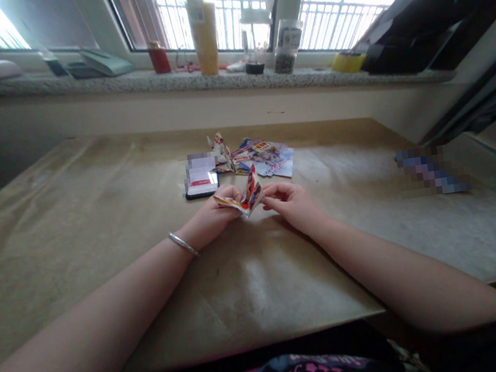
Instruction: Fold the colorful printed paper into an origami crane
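Note:
A folded piece of printed paper, red, yellow and white, is held between my two hands above the table. My left hand is closed on its left end, with a silver bangle on the wrist. On the right side, the thumb and fingers of my right hand pinch the paper's edge. Just beyond lie a phone with a lit screen, a folded paper shape and a fanned stack of colourful printed sheets.
The table has a pale brown cover. A blurred flat item lies at its right. Along the windowsill stand a red container, a tall yellow cup, a jar, yellow tape and a black object.

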Tool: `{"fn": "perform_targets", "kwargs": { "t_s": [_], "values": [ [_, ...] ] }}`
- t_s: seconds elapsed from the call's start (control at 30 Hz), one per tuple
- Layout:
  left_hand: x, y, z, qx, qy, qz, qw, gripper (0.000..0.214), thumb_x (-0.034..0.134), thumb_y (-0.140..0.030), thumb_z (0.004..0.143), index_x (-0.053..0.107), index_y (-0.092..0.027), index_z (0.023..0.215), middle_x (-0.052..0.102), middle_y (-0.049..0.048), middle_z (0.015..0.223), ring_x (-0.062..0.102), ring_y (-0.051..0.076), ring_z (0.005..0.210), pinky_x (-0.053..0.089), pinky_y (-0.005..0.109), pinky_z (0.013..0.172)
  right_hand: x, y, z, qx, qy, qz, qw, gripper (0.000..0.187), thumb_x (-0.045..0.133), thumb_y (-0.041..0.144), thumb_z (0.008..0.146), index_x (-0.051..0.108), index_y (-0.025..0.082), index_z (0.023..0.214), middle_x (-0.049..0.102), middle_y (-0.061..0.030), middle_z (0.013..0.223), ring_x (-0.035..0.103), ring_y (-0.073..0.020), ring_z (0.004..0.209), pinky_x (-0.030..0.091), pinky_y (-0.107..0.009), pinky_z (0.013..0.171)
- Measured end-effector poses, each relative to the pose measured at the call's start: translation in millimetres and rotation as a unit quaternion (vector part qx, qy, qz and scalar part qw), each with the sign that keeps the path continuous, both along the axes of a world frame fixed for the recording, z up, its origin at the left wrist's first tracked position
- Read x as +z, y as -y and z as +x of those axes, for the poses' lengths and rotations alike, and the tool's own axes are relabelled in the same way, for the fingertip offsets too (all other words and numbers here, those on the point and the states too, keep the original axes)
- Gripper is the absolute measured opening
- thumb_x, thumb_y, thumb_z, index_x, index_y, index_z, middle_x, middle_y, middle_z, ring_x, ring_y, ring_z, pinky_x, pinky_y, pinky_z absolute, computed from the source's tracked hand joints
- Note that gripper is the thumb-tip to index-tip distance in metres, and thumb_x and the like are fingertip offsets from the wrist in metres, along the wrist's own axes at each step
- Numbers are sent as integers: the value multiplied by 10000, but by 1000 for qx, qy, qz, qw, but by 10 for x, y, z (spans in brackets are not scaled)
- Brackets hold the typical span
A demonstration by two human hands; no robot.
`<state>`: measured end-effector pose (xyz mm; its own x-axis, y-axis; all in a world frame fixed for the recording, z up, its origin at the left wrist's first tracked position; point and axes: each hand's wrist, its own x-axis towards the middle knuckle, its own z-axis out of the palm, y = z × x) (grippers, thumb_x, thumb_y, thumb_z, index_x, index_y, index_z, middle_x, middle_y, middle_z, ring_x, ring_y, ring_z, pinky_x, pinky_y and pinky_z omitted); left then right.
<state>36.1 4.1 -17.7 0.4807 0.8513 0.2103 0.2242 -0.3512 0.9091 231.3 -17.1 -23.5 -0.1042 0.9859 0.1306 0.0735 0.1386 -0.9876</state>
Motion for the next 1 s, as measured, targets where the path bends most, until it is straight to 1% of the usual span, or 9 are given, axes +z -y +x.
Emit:
{"fn": "perform_targets", "kwargs": {
  "t_s": [0.1,0.17,0.23,0.3,0.37,0.47,0.67,0.8,1.0],
  "values": [
    [-16,11,10,-2,14,5,1000,188,575,-297,658,431,-180,693,484,4,819,449,144,756,392,267,666,-10,-12,-10,-5,-21,-31,999,251,762,375,597,665,180,721,686,-10,787,605,-108,633,538,-281,631],
    [-2,35,25,23,11,0,1000,205,605,-301,669,454,-177,731,497,3,839,475,145,785,416,269,691,-15,-24,-6,-19,-31,-49,998,271,774,381,579,662,178,720,670,4,699,597,-108,612,539,-280,625],
    [17,59,46,56,19,-32,998,269,630,-294,684,486,-183,883,525,-2,871,511,139,786,447,268,695,-15,-34,3,-32,-47,-58,997,287,783,386,565,659,175,714,671,5,695,599,-107,623,541,-278,640],
    [23,65,67,80,71,-69,992,384,639,-298,708,463,-189,1031,570,20,954,555,140,812,485,266,694,-10,-39,13,-41,-62,-62,995,301,789,399,554,655,174,701,671,5,697,597,-104,631,542,-279,658],
    [8,49,80,79,130,-89,984,445,649,-324,736,447,-192,1109,588,54,1058,585,157,895,516,279,730,-5,-40,21,-50,-72,-65,994,311,795,410,543,650,176,687,669,6,690,593,-103,629,543,-288,678],
    [-37,15,85,53,152,-113,980,433,658,-371,758,483,-173,1101,610,83,1092,613,162,902,537,310,773,-8,-44,29,-57,-74,-62,994,309,793,412,540,648,180,683,668,5,690,594,-109,636,542,-303,696],
    [-29,23,89,73,61,-38,995,392,629,-447,791,550,-149,1033,653,60,919,600,138,750,527,282,691,-29,-56,40,-55,-37,-24,998,276,763,395,579,641,180,701,669,-2,687,598,-124,630,543,-310,661],
    [3,20,57,108,34,-31,993,389,619,-466,783,607,-146,1003,659,62,925,582,152,757,508,268,649,-27,-53,49,-47,-17,-15,999,238,735,378,620,654,175,713,675,-10,711,600,-125,640,552,-313,666],
    [-22,-1,21,103,8,51,993,298,624,-417,787,672,-159,929,673,66,979,593,186,847,489,323,778,-47,-68,53,-51,-28,-1,998,243,728,402,624,646,182,688,652,-5,726,600,-132,679,561,-326,693]
  ]
}}
